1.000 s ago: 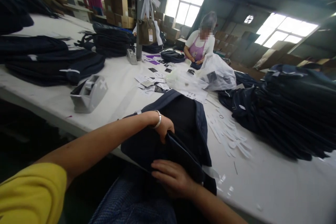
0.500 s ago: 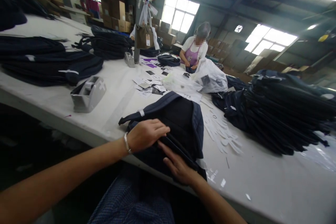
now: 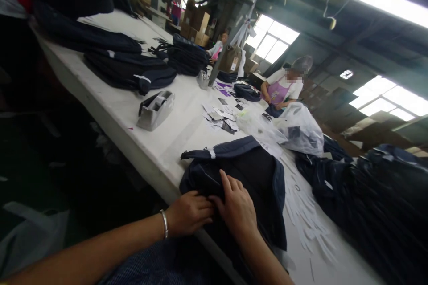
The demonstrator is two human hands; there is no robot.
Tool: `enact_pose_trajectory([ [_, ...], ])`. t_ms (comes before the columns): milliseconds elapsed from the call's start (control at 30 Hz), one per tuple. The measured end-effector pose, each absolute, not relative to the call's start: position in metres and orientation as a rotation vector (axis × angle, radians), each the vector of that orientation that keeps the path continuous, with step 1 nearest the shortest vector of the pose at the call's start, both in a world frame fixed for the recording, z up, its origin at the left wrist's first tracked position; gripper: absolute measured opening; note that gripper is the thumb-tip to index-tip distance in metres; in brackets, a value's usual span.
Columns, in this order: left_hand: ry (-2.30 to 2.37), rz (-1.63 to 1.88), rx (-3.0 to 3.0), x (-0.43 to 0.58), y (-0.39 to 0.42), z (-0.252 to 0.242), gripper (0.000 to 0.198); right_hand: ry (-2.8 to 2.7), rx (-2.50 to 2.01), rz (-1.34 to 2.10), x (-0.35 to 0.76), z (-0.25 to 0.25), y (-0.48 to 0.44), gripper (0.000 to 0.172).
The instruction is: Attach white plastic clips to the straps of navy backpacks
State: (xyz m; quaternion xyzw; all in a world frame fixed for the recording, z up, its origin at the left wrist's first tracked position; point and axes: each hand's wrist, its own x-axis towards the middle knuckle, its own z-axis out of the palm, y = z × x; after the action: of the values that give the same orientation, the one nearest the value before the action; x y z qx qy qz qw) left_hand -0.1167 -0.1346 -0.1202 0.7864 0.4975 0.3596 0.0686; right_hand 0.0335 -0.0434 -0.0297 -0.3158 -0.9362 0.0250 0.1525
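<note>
A dark navy backpack (image 3: pixel 254 173) lies flat on the white table (image 3: pixel 174 142) at its near edge. My left hand (image 3: pixel 189 211), with a silver bracelet on the wrist, has its fingers curled and pinching the backpack's fabric at the near left side. My right hand (image 3: pixel 237 207) lies on the backpack just beside it, fingers together and pressed flat on the dark fabric. The two hands touch each other. What my left fingers pinch is partly hidden.
A grey tape dispenser (image 3: pixel 155 109) stands left of the backpack. Stacks of dark backpacks (image 3: pixel 130 71) lie at the back left and a big pile (image 3: pixel 374 200) at the right. Paper tags (image 3: pixel 219 113), white strips (image 3: pixel 307 218) and a plastic bag (image 3: pixel 301 129) lie beyond. A person (image 3: pixel 281 91) works at the far end.
The view has swung left and tilted. My right hand has moved up from the backpack's lower edge to beside my left hand, which has drawn back toward the table edge.
</note>
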Motion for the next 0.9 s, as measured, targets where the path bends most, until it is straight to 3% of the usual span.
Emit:
enact_pose_trajectory([
  [167, 1.593, 1.251, 1.932, -0.123, -0.139, -0.117, 0.025, -2.696, -0.978, 0.435, 0.022, -0.014, -0.029, 0.021],
  [267, 1.679, 1.369, 1.799, -0.12, -0.137, -0.125, 0.024, -2.478, -0.98, 0.585, 0.036, -0.021, -0.037, 0.019],
  [400, 1.882, 1.456, 1.943, -0.109, -0.135, -0.135, 0.015, -2.341, -1.0, 0.525, 0.05, -0.034, -0.047, 0.018],
  [600, 2.037, 1.82, 1.344, -0.133, -0.142, -0.12, 0.006, -2.267, -1.022, 0.446, 0.058, -0.044, -0.048, 0.019],
  [800, 1.905, 1.501, 1.553, -0.173, -0.125, -0.109, 0.073, -2.224, -0.947, 0.386, 0.058, -0.05, -0.053, 0.019],
  [900, 1.788, 1.455, 1.481, -0.174, -0.113, -0.111, 0.074, -2.203, -0.935, 0.371, 0.054, -0.052, -0.059, 0.018],
])
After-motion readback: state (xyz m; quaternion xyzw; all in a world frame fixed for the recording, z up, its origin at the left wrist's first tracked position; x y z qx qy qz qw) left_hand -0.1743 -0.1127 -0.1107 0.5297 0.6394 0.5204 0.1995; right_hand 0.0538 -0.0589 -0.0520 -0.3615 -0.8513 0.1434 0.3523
